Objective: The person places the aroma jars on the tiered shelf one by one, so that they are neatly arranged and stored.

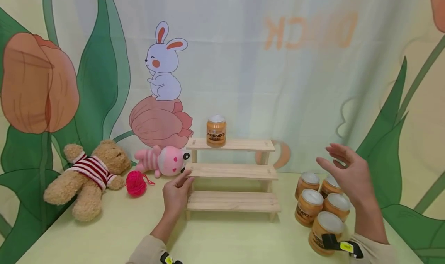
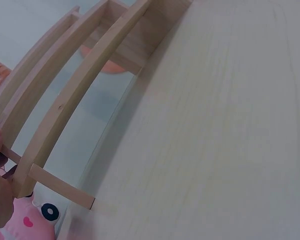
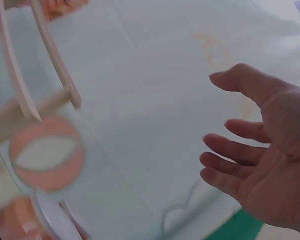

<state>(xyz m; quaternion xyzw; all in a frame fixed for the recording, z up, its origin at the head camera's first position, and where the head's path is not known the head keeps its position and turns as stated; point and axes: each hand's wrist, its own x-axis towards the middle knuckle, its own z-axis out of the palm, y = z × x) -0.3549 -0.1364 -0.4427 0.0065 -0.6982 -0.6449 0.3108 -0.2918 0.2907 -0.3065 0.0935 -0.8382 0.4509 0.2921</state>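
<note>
Stepped shelf [image 1: 232, 171]: pale natural wood, three tiers.
Jar on top tier [image 1: 216, 131]: amber-orange, white lid, dark lettering.
Jar cluster [image 1: 321, 210]: same amber-orange bodies, white lids.
Desk [image 1: 222, 241]: pale yellow.
Teddy bear [image 1: 88, 175]: tan plush, red-and-white striped jumper.
Pink plush toy [image 1: 163, 161]: pink with paler stripes, one black eye patch.
Yarn ball [image 1: 136, 183]: bright magenta.
Backdrop [image 1: 278, 74]: whitish-blue, printed with a white rabbit with orange ears, pink and orange tulips, green leaves, faint orange lettering.
Sleeves: beige.
</note>
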